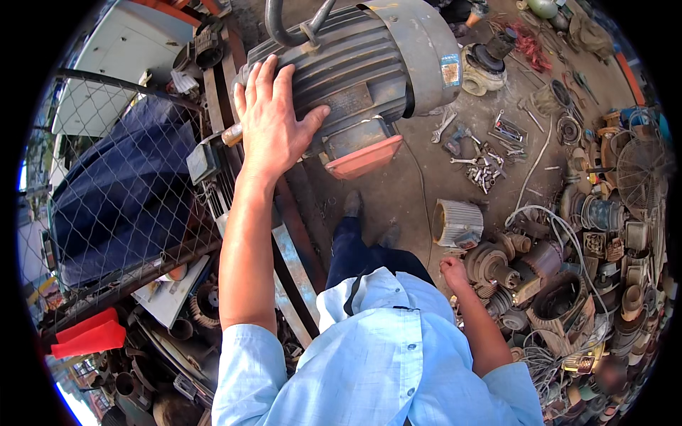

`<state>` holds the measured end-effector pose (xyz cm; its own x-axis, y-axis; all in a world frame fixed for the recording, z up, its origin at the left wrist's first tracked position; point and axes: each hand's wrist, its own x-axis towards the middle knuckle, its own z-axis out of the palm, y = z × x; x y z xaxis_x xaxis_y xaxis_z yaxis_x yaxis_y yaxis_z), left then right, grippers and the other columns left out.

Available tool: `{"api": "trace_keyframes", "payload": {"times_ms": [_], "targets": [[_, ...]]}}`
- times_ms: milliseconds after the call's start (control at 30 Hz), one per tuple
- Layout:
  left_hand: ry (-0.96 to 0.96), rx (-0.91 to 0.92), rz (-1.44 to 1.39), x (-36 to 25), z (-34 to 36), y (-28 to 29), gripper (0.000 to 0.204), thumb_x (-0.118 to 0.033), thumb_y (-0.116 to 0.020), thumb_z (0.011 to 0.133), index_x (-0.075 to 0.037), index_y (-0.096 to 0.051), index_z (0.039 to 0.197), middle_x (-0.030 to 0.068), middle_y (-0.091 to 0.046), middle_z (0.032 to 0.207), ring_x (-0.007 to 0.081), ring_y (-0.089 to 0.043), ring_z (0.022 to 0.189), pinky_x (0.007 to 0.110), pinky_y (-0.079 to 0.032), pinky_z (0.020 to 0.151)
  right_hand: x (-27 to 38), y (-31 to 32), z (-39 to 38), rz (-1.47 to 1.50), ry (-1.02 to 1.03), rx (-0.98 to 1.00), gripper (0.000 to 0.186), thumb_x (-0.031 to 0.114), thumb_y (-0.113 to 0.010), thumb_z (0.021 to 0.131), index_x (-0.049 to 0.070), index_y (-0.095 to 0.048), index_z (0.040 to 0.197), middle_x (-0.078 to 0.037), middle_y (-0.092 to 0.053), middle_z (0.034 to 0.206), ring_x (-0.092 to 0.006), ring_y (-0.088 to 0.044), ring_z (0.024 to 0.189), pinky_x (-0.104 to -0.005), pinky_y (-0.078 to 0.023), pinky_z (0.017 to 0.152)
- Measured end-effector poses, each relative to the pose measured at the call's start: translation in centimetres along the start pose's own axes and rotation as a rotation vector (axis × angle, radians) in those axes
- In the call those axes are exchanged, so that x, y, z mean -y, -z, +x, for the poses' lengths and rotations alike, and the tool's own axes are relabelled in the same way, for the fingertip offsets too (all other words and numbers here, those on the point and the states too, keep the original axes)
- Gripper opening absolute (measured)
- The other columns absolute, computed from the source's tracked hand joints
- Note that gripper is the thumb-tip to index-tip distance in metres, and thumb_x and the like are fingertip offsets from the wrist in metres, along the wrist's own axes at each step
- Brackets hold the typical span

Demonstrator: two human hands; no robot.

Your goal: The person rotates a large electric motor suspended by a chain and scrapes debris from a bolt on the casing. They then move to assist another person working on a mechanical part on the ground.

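A large grey electric motor point(341, 67) with cooling fins hangs or rests in front of me at the top. A thick metal hook point(278, 28) goes to its lifting eye. My left hand point(273, 121) lies flat on the finned housing, fingers spread, close to the shaft point(232, 135). Below the thumb is the motor's terminal box point(364, 157) with an orange-pink edge. My right hand point(453, 272) hangs low at my side with curled fingers, and I see nothing in it. Nearest to it is a finned motor housing point(458, 222) on the ground.
Loose wrenches and sockets point(486, 167) lie on the dirt floor. Piled motor parts point(561, 298) and a fan guard point(639, 170) crowd the right. On the left run steel beams point(288, 263) and a chain-link fence point(121, 192). A thin cable point(424, 192) crosses the ground.
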<state>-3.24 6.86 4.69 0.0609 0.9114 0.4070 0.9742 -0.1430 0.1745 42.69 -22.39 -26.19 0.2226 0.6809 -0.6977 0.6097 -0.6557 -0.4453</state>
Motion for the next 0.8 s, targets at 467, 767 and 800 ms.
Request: {"api": "trace_keyframes", "payload": {"times_ms": [467,767,800], "targets": [[-0.037,0.077,0.024,1.3,1.3,3.6,0.065,-0.054,-0.083,0.079,-0.017,-0.074,0.131,0.011,-0.061,0.143,0.0324,-0.054,0.133,0.05,-0.04,0.11,-1.4,-0.7,0.4,0.058,0.01,-0.024,0.026,0.019,-0.068,0.095,0.0,-0.074,0.111,-0.008,-0.075,0.089,-0.0166,-0.069,0.08,-0.0332,-0.054,0.075],[0.41,-0.373,-0.761,6.9,-8.0,3.6,0.025,-0.015,-0.062,0.106,0.001,-0.069,0.124,0.0121,-0.068,0.118,0.0179,-0.064,0.107,0.03,-0.049,0.097,-2.6,-0.3,1.6,0.112,-0.077,0.035,0.029,0.021,-0.068,0.092,0.004,-0.076,0.114,-0.008,-0.076,0.09,-0.0175,-0.07,0.081,-0.0338,-0.055,0.076],[0.526,-0.384,-0.762,7.9,-10.5,3.0,0.026,-0.016,-0.063,0.105,0.001,-0.069,0.125,0.0133,-0.068,0.119,0.0204,-0.065,0.108,0.032,-0.049,0.098,-1.9,0.2,1.3,0.106,-0.075,0.05,0.028,0.021,-0.068,0.093,0.003,-0.076,0.113,-0.008,-0.075,0.089,-0.0169,-0.069,0.08,-0.0336,-0.055,0.075]]}}
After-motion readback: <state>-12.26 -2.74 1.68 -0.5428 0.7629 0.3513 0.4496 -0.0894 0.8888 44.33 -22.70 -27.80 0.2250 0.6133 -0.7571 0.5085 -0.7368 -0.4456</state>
